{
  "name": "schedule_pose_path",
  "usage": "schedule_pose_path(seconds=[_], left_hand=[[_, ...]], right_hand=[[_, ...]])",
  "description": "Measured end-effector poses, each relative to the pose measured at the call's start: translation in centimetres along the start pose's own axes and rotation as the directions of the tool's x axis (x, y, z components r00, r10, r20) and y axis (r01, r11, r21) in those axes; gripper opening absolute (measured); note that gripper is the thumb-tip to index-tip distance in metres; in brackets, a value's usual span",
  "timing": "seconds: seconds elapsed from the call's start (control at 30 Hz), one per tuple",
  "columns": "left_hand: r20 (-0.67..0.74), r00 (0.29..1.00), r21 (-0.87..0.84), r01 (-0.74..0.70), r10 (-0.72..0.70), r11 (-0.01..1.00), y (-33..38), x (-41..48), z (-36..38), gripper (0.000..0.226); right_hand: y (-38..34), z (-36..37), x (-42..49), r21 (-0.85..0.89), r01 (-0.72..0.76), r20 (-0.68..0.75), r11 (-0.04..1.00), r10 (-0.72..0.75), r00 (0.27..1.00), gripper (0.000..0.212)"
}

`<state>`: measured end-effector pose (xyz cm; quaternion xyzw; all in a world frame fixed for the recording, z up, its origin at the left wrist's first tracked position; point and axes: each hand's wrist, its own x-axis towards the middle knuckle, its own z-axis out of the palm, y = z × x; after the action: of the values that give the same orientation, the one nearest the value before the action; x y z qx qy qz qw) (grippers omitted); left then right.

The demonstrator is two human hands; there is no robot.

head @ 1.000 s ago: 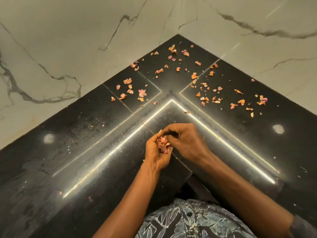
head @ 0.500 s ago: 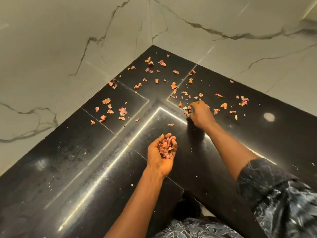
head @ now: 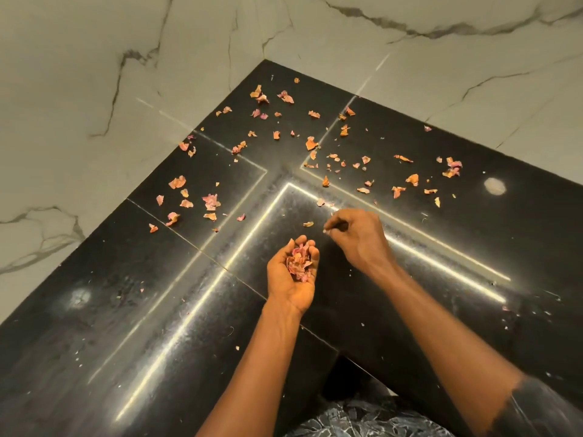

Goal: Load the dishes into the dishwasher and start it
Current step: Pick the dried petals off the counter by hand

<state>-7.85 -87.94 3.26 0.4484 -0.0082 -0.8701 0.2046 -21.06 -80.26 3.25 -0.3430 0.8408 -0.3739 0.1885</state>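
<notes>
Black polished stone surface [head: 126, 310], L-shaped, with pale veined marble [head: 94, 74] behind it. Left hand [head: 288, 288] is palm up, its fingers [head: 310, 252] curled into a cup round a petal heap [head: 298, 263]. Right hand [head: 359, 238] is just beyond the left and not touching it, fingertips drawn together on a small pale scrap [head: 325, 230]. One loose petal [head: 308, 224] lies on the surface just beside those fingertips. Scattered petals [head: 210, 201] cover the far corner, well apart from both hands.
</notes>
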Motion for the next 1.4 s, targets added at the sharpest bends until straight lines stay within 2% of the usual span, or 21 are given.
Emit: schedule_pose_path(seconds=[0.1, 0.17, 0.27, 0.37, 0.43, 0.5, 0.53, 0.6, 0.67, 0.73, 0.8, 0.9, 1.03, 1.13, 1.2, 1.27, 1.33, 1.4], left_hand=[[0.027, 1.000, 0.003, 0.014, -0.015, 1.000, -0.1, 0.9, 0.5, 0.026], [0.047, 0.998, -0.008, 0.044, -0.043, 0.999, -0.4, 1.4, 0.4, 0.026], [0.065, 0.995, -0.010, 0.074, -0.073, 0.997, -0.7, 1.7, 0.0, 0.021], [0.071, 0.997, -0.049, 0.037, -0.034, 0.998, -0.9, 1.2, -0.3, 0.020], [0.048, 0.999, -0.064, 0.021, -0.018, 0.998, -0.9, 0.6, -0.3, 0.022], [0.024, 1.000, -0.064, 0.006, -0.004, 0.998, -0.6, 0.1, -0.4, 0.023], [0.016, 1.000, -0.066, 0.000, 0.001, 0.998, -0.5, -0.1, -0.5, 0.023], [0.006, 1.000, -0.070, -0.009, 0.009, 0.997, -0.3, -0.3, -0.8, 0.023], [0.002, 1.000, -0.075, -0.018, 0.018, 0.997, 0.0, -0.5, -1.0, 0.024], [0.000, 1.000, -0.081, -0.026, 0.026, 0.996, 0.3, -0.6, -1.3, 0.024], [-0.004, 0.999, -0.087, -0.037, 0.037, 0.995, 0.6, -0.6, -1.7, 0.024], [-0.002, 0.999, -0.115, -0.041, 0.041, 0.993, 1.0, -0.4, -2.3, 0.023], [0.011, 0.998, -0.126, -0.053, 0.055, 0.991, 1.1, -0.1, -2.7, 0.024], [0.075, 0.994, -0.164, -0.072, 0.085, 0.984, 1.3, 0.0, -2.9, 0.026], [0.127, 0.987, -0.190, -0.070, 0.096, 0.979, 1.5, 0.0, -2.9, 0.029], [0.165, 0.982, -0.204, -0.061, 0.096, 0.977, 1.5, 0.2, -2.8, 0.032], [0.181, 0.980, -0.194, -0.051, 0.087, 0.980, 1.3, 0.4, -2.7, 0.034], [0.213, 0.974, -0.154, -0.040, 0.072, 0.987, 1.0, 0.6, -2.7, 0.038]], right_hand=[[-3.3, -0.2, -3.5, 0.079, 0.071, 0.049, 0.994, -0.075, 0.996, 0.019], [-4.5, 0.1, -4.8, 0.049, 0.131, 0.112, 0.990, -0.136, 0.984, 0.021], [-4.8, -0.1, -4.8, 0.028, 0.148, 0.190, 0.989, -0.150, 0.970, 0.018], [-4.7, -1.5, -3.1, 0.129, 0.102, 0.171, 0.986, -0.123, 0.977, 0.018], [-3.8, -2.2, -0.9, 0.146, 0.041, 0.101, 0.988, -0.056, 0.993, 0.014], [-2.0, -2.0, 1.9, 0.029, -0.049, 0.005, 0.998, 0.049, 0.999, 0.014], [-1.1, -1.7, 3.2, -0.063, -0.099, -0.012, 0.993, 0.098, 0.995, 0.021], [0.2, -0.7, 4.9, -0.272, -0.133, 0.042, 0.953, 0.150, 0.988, 0.042], [0.3, 0.6, 5.5, -0.397, -0.064, 0.112, 0.916, 0.118, 0.987, 0.053], [-0.1, 2.0, 5.3, -0.441, 0.023, 0.128, 0.897, 0.038, 0.991, 0.053], [-0.1, 3.2, 4.7, -0.454, 0.093, 0.132, 0.886, -0.036, 0.991, 0.044], [0.2, 4.9, 3.3, -0.438, 0.217, 0.156, 0.873, -0.164, 0.974, 0.017], [-0.1, 5.4, 1.1, -0.493, 0.357, 0.215, 0.793, -0.287, 0.934, 0.011], [0.4, 4.4, 0.2, -0.390, 0.289, 0.193, 0.874, -0.229, 0.954, 0.015], [0.2, 3.3, -0.2, -0.236, 0.119, 0.072, 0.964, -0.105, 0.992, 0.016], [-1.2, 2.1, -0.9, -0.047, -0.024, -0.021, 0.999, 0.023, 1.000, 0.015], [-3.6, 1.3, -2.3, 0.074, -0.006, -0.025, 0.997, 0.008, 1.000, 0.016], [-5.5, 1.1, -4.0, 0.116, 0.096, 0.014, 0.989, -0.098, 0.995, 0.022]])
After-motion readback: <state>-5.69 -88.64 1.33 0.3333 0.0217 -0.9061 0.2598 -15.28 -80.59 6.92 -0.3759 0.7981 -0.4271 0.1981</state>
